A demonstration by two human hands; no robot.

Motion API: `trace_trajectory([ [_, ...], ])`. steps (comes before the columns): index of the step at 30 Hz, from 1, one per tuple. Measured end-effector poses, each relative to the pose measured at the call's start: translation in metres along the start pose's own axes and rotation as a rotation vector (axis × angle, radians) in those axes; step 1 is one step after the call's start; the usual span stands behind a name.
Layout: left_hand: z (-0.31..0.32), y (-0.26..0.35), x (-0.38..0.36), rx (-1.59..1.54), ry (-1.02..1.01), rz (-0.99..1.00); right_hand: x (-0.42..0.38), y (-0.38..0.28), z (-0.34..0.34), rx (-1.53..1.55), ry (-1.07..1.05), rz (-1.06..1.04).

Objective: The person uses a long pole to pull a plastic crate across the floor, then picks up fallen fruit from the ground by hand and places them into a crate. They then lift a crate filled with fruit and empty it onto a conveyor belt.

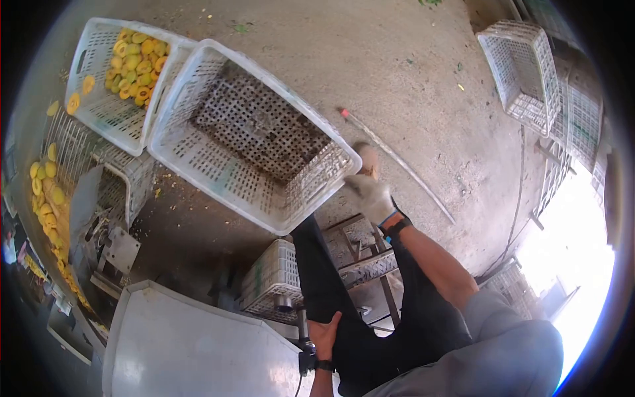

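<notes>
A big whitish plastic crate (223,171) sits on the floor (430,73) in front of the person, open side up, its slotted walls scuffed and its whole lattice bottom dark with grime, most of all toward the far side. Its left end is right up against a second white crate (106,119), where halved fruit (135,66) lies heaped toward the right, yellow and orange with some greenish skins, many pieces showing a round hollow. More yellow fruit (49,192) runs in a band along the left, by some metal rods (69,142). The right hand (376,200), in a pale glove, is at the big crate's near right corner; its fingers are blurred, and I can't tell whether they clench the rim. The bare left hand (323,336) is down by the dark trouser leg (317,264), beside a metal tube (303,325), its fingers too hidden for me to say what they grasp. A smaller white crate (281,272) stands near that leg, and another pale crate (546,79) is tipped open at the far right.
</notes>
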State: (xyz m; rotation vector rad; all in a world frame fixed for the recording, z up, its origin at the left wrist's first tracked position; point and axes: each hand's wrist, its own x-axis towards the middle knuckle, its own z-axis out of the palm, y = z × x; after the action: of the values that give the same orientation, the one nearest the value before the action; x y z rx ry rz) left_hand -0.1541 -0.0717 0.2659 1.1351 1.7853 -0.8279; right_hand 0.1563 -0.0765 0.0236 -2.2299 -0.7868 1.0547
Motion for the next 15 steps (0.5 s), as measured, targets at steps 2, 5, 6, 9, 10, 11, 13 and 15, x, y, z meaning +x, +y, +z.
trace_trajectory([
  [2, -0.009, -0.007, 0.005, -0.103, -0.013, -0.011, 0.014, 0.007, -0.053, -0.203, -0.141, 0.391],
  [5, -0.024, -0.016, 0.016, -0.185, -0.002, 0.020, 0.002, 0.177, -0.023, -0.391, -0.096, 0.522],
  [6, -0.036, 0.005, 0.011, -0.198, 0.034, 0.022, 0.003, 0.209, -0.017, -0.429, -0.081, 0.537],
  [9, -0.064, -0.007, 0.025, -0.092, 0.068, -0.014, 0.018, 0.254, -0.002, -0.464, -0.132, 0.672],
  [10, -0.069, -0.013, 0.031, -0.067, 0.076, -0.055, 0.027, 0.264, -0.001, -0.467, -0.164, 0.726],
  [11, -0.067, 0.024, 0.025, -0.213, 0.108, -0.027, 0.032, 0.277, 0.002, -0.496, -0.172, 0.732],
  [13, -0.078, 0.077, 0.026, -0.035, 0.056, -0.132, 0.038, 0.302, 0.013, -0.550, -0.185, 0.747],
  [15, -0.089, 0.089, 0.029, 0.125, 0.006, -0.225, 0.043, 0.319, 0.024, -0.545, -0.088, 0.713],
])
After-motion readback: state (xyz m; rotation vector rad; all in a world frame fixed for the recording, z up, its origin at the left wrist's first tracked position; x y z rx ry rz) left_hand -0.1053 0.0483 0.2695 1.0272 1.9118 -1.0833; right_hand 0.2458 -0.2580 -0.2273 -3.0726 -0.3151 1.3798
